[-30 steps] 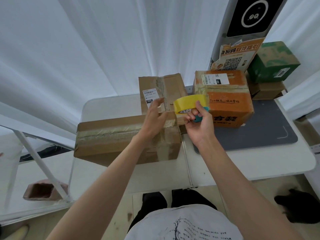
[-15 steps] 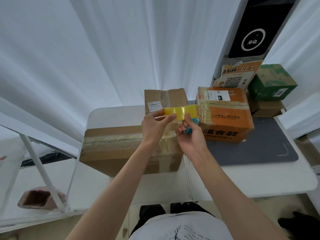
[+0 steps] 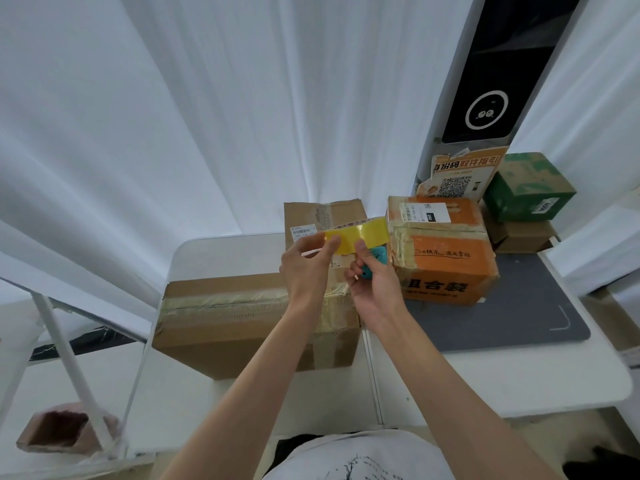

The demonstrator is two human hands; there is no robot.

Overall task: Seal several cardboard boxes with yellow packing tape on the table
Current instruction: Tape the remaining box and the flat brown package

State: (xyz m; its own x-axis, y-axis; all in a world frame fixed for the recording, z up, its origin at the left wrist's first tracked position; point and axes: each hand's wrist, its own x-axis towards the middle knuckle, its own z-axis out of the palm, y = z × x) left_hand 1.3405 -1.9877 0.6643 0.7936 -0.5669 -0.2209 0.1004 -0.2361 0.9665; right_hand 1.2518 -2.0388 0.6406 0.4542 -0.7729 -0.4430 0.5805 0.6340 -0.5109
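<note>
Yellow packing tape [image 3: 360, 235] was stretched between both hands; left hand [image 3: 306, 268] pinched its free end, right hand [image 3: 372, 282] gripped the roll; no fresh yellow strip showed on the cardboard box [image 3: 242, 317] beneath them.

The orange box [image 3: 446, 268] shows big characters "组合装", and the torn orange sign [image 3: 464, 168] reads "身份码取件指引" above a QR code

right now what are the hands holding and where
Left hand pinches the free end of the yellow tape; right hand grips the roll's teal holder.
</note>
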